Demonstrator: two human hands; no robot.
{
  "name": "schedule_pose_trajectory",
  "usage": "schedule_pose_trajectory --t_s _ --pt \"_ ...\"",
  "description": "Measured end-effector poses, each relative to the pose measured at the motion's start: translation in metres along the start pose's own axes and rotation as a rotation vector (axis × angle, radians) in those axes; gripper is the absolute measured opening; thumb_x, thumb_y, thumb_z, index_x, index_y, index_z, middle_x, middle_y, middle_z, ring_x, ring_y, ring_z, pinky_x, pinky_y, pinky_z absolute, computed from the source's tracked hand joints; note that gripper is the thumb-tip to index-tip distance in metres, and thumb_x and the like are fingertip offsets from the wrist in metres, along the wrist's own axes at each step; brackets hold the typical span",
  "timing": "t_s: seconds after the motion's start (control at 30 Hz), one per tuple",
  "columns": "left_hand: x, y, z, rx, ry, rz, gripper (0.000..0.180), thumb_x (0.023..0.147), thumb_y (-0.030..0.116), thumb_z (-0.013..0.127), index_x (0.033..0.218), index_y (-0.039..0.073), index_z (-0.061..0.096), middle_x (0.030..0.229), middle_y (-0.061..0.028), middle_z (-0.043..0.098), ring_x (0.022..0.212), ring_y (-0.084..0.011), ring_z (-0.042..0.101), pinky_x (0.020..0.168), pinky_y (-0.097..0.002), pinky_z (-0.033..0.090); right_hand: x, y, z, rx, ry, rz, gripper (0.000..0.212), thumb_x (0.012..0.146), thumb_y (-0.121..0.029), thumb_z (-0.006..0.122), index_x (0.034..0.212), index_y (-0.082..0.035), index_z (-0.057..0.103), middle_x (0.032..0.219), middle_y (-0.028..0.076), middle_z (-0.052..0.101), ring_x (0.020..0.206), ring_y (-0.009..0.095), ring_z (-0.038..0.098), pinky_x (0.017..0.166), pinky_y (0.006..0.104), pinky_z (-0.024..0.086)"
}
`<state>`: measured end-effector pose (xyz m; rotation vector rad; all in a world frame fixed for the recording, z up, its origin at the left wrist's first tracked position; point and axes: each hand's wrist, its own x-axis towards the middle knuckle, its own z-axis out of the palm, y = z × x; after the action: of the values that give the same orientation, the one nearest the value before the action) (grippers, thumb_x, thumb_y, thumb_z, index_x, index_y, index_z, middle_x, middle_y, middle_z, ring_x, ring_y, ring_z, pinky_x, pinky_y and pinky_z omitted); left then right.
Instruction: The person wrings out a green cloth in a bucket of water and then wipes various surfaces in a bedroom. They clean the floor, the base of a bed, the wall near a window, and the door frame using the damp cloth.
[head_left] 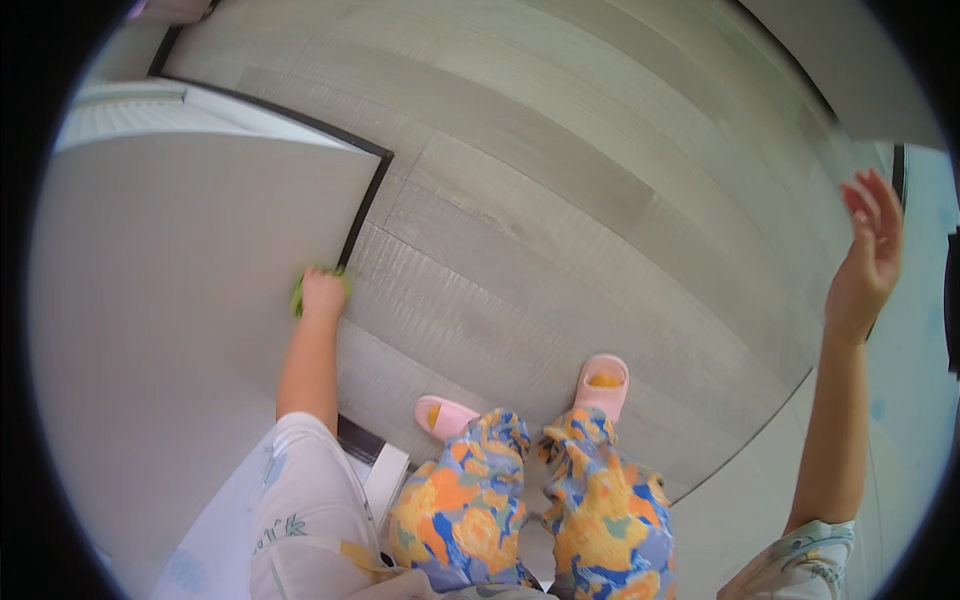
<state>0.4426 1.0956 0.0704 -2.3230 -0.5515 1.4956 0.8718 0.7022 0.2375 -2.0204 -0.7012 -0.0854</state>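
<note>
Bright soft daylight, fisheye-bent edges, slight blur

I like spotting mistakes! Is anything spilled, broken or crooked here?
Nothing stands out. The left hand presses a green cloth on the edge of a pale grey surface; no spill or damage shows. The right hand is raised, open and empty. Both pink slippers are on the feet, on a wood-look floor.

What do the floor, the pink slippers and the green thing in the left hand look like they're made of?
Floor: grey planks with streaky grain, probably matte wood-look laminate or vinyl. Slippers: smooth, thick pink, likely moulded foam or rubber. Green thing: soft and crumpled under the left hand, seemingly a cloth, though mostly hidden.
</note>
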Motion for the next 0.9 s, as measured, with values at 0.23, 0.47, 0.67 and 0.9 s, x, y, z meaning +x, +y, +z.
schedule_pose_trajectory --t_s 0.23,0.47,0.67,0.9 --pt "-0.084 0.049 -0.111 -2.318 -0.214 0.09 0.036 0.079 0.013 0.039 0.111 -0.001 0.049 0.102 -0.0138 0.057 0.093 -0.026 0.055 0.082 -0.0382 0.044 -0.103 0.011 -0.06 0.439 0.142 1.008 0.024 0.079 0.0 0.04 0.099 0.0 0.054 0.079 0.006 0.055 0.075 0.013 0.053 0.072 0.0261 0.044" --pt "-0.236 0.134 -0.334 -3.007 -0.624 0.67 0.049 0.082 0.034 0.035 0.115 -0.001 0.045 0.113 -0.0158 0.05 0.103 -0.0295 0.049 0.088 -0.0406 0.04 -0.081 -0.115 -0.119 0.623 0.007 1.08 0.017 0.08 0.0 0.043 0.092 0.002 0.055 0.076 0.004 0.054 0.072 0.011 0.052 0.069 0.0241 0.044" --pt "-0.27 0.131 -0.422 -3.015 -0.762 0.844 0.048 0.085 0.037 0.032 0.111 0.001 0.049 0.113 -0.0144 0.051 0.103 -0.0276 0.049 0.088 -0.0394 0.039 -0.025 -0.145 -0.176 0.515 0.067 1.041 0.016 0.081 -0.004 0.045 0.091 0.002 0.055 0.079 0.005 0.055 0.075 0.012 0.052 0.069 0.0256 0.044" --pt "-0.304 0.088 -0.466 -2.329 -0.481 0.613 0.043 0.088 0.032 0.034 0.112 -0.001 0.048 0.109 -0.0122 0.053 0.101 -0.024 0.051 0.085 -0.036 0.042 -0.058 -0.117 -0.267 -0.362 -0.388 0.756 0.02 0.072 -0.007 0.051 0.09 -0.006 0.058 0.086 0.011 0.058 0.08 0.023 0.055 0.074 0.0341 0.044"
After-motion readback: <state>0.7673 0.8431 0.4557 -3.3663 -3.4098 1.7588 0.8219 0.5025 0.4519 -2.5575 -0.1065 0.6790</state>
